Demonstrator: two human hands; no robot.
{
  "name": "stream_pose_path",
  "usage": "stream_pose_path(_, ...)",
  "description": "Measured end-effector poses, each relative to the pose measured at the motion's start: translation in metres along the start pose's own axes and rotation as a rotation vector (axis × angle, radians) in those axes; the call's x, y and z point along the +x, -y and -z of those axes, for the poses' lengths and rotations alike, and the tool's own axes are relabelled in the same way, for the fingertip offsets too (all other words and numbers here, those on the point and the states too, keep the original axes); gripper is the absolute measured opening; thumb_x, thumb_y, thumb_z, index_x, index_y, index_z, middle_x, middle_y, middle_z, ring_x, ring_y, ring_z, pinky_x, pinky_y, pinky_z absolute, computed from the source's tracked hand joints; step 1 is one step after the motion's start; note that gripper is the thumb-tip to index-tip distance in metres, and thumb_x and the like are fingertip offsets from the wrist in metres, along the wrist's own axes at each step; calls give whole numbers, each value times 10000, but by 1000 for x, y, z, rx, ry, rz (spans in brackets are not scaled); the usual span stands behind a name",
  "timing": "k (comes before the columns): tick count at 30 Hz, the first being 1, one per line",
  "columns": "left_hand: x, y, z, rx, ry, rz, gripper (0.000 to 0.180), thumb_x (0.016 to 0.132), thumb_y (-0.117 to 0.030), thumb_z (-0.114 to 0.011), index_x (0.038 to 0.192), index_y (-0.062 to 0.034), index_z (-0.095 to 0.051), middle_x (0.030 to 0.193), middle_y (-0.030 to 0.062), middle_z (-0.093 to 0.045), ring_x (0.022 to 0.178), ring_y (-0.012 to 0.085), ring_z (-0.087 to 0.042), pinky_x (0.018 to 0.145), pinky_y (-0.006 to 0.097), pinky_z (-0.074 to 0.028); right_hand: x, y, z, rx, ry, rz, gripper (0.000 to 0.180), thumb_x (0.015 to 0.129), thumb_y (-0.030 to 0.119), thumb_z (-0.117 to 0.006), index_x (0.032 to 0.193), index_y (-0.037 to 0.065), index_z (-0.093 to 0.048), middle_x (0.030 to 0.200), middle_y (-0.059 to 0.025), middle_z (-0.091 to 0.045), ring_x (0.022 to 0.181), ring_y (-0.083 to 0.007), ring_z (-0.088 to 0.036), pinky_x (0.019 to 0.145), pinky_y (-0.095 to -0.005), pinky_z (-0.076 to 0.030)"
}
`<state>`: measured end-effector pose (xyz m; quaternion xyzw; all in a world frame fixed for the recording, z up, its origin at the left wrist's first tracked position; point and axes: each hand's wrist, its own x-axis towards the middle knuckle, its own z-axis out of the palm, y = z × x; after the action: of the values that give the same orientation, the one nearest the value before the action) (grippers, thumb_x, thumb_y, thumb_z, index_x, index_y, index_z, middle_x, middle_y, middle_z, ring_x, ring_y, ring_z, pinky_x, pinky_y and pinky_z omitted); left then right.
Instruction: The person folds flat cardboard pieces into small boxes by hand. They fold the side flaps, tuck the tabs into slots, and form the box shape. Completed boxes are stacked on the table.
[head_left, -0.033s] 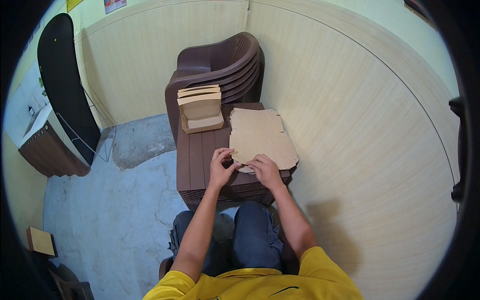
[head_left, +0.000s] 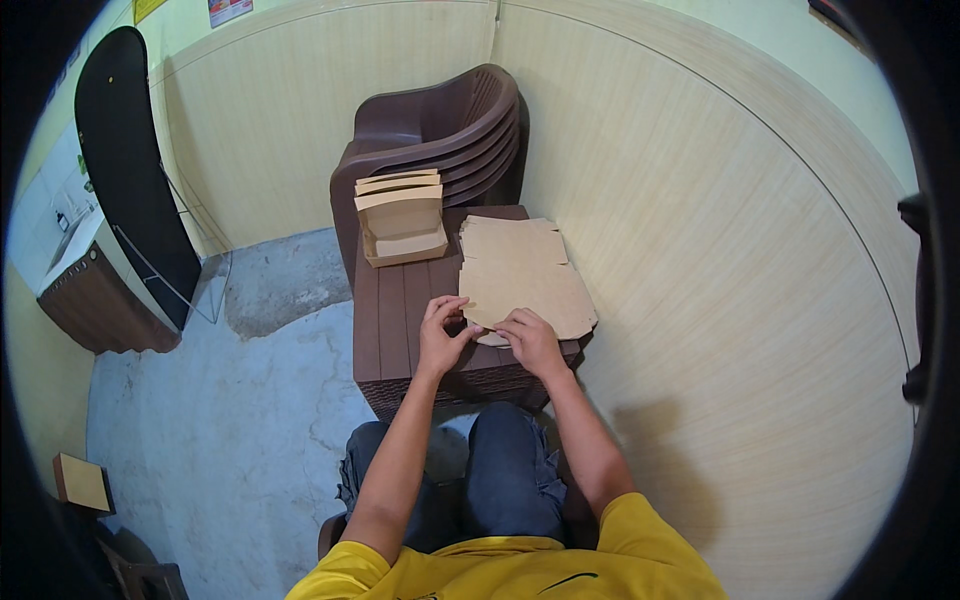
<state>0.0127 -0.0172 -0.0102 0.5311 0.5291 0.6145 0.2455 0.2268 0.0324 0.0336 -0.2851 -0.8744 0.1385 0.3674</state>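
"Can you read any lettering here?"

"None. A red-and-blue poster (head_left: 230, 10) and a yellow sheet (head_left: 148, 8) are on the pale wall (head_left: 186, 35) at the upper left, both cut by the edge and too small to read."

"And on the yellow shirt (head_left: 480, 565)?"

"A dark curved mark (head_left: 570, 579), its meaning unreadable to me."

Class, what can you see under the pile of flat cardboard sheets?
The pile of flat cardboard sheets rests on a brown slatted tabletop, which shows to its left. The part directly beneath is covered, so whether anything else lies there cannot be seen.
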Motion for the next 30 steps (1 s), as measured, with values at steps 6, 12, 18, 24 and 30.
stream_pose_path(6,8,0,2,-109,31,86,585,836,4,-932,1381,-23,-724,1441,90,-601,1261,211,-679,1081,344,-592,7,-7,0,57,-18,-29,111,896,54,-815,1003,26,-824,948,-115,-735,932,-328,-721,827,-429,-586)
stream_pose_path(12,8,0,4,-114,35,58,541,860,23,-910,1367,9,-722,1474,92,-619,1297,205,-671,1113,343,-582,7,-13,-1,91,-39,-23,101,891,49,-819,989,25,-827,931,-113,-755,917,-327,-725,822,-425,-584)
stream_pose_path(18,10,4,2,-160,19,73,452,878,16,-892,1311,39,-764,1465,131,-672,1281,244,-715,1111,371,-607,10,-19,-1,89,-58,16,98,874,31,-850,970,18,-840,900,-121,-768,863,-305,-741,774,-401,-590)
stream_pose_path(24,10,5,3,-144,32,77,426,915,25,-866,1321,72,-743,1474,131,-645,1286,223,-703,1137,350,-585,11,-22,-1,117,-27,-46,104,875,36,-854,976,17,-842,906,-126,-771,866,-306,-745,778,-398,-591)
stream_pose_path(30,8,-10,3,265,-13,-60,475,842,-61,-924,1292,-39,-773,1455,127,-672,1296,318,-671,1136,432,-530,11,-16,-5,6,-59,-8,108,908,32,-793,1014,16,-775,990,-135,-736,949,-357,-713,824,-444,-576)
